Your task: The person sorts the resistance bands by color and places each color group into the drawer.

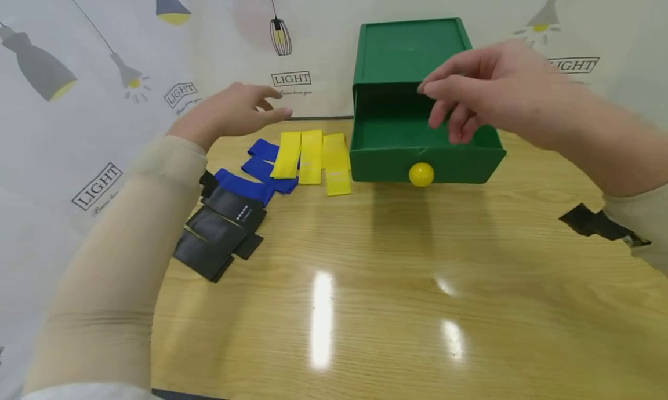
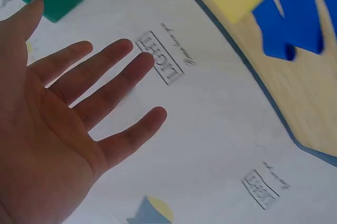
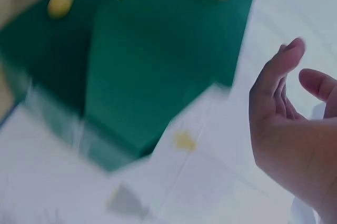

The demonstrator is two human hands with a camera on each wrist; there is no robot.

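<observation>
My left hand (image 1: 245,109) hovers over the back edge of the table, fingers spread and palm bare in the left wrist view. Below it lie blue bands (image 1: 258,168) and three yellow bands (image 1: 311,156), flat and folded. My right hand (image 1: 485,90) is raised over the pulled-out drawer (image 1: 388,165) of a green box (image 1: 409,49), its fingers loosely bent and nothing visible between them. A round yellow knob (image 1: 421,174) sits on the drawer front. The drawer's visible floor is bare green; my right hand covers its right part.
Several black bands (image 1: 221,226) lie at the table's left side, overlapping one another and next to the blue ones. Behind the wooden table (image 1: 376,284) hangs a pale cloth (image 1: 323,35) printed with lamps. The green box stands against this backdrop.
</observation>
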